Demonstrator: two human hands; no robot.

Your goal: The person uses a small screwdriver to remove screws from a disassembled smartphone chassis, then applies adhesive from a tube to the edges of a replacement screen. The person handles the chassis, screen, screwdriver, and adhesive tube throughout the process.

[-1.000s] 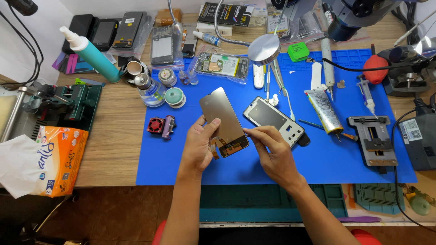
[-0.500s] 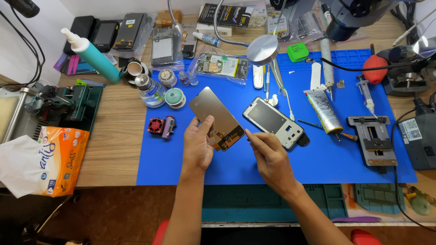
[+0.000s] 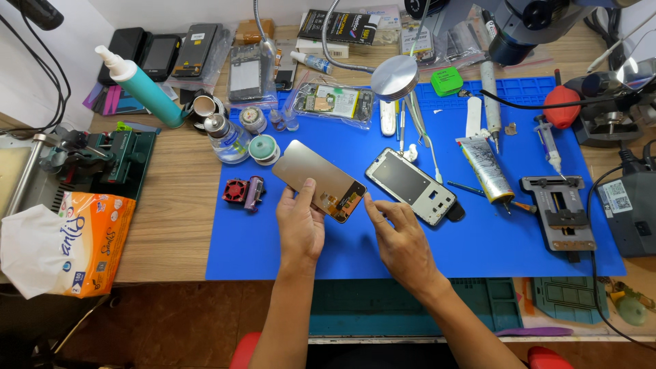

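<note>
A phone display panel [image 3: 318, 179], back side up, is held tilted above the blue mat [image 3: 273, 253], just left of the bare phone frame [image 3: 415, 186] lying there. It is gripped along its lower edge by the left hand [image 3: 299, 225], thumb on top. The right hand [image 3: 400, 239] is half closed, holding nothing, its forefinger touching the panel's corner near the flex. The flex could likely be creased, or the panel cracked, were that corner pressed too hard.
</note>
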